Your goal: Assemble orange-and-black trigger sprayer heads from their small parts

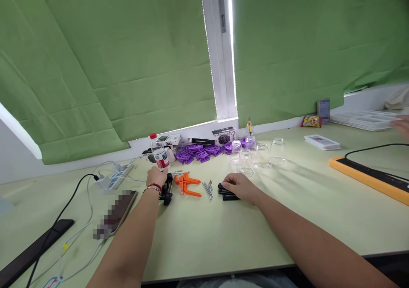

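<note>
My left hand, with a red band and a bracelet at the wrist, is closed at the black clamp-like piece; its fingertips are partly hidden. Over a small stack of flat black pieces, my right hand has its fingers closed on the upper edge. Between the hands lie orange spring clamps and several silver screws or bits. A bottle with a red cap stands just behind my left hand.
Purple plastic parts line the back, beside clear glass jars. A phone, a power strip and cables lie left. At right are an orange-edged bar, white trays and another person's hand.
</note>
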Demonstrator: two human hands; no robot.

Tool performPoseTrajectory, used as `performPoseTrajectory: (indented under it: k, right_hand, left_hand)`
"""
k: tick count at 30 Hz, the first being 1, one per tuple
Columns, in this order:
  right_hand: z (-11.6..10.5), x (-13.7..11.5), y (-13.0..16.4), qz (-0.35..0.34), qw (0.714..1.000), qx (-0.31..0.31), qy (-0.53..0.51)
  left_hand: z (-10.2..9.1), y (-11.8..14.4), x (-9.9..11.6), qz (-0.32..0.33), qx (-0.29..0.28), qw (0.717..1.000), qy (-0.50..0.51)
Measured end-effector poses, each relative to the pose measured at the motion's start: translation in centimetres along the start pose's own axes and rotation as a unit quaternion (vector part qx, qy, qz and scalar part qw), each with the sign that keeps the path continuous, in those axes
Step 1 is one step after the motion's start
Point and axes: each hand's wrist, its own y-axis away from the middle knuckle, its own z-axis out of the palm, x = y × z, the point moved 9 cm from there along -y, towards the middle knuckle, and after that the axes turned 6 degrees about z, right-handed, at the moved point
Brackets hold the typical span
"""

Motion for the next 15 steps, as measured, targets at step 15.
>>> performPoseTrajectory:
  k: [15]
  right_hand:
    - [-0.1,-0.1,0.2,0.007,1.0,0.001,0.018]
  left_hand:
    - [-2.6,3.4,2.0,0.113,-0.04,0.99,-0.076]
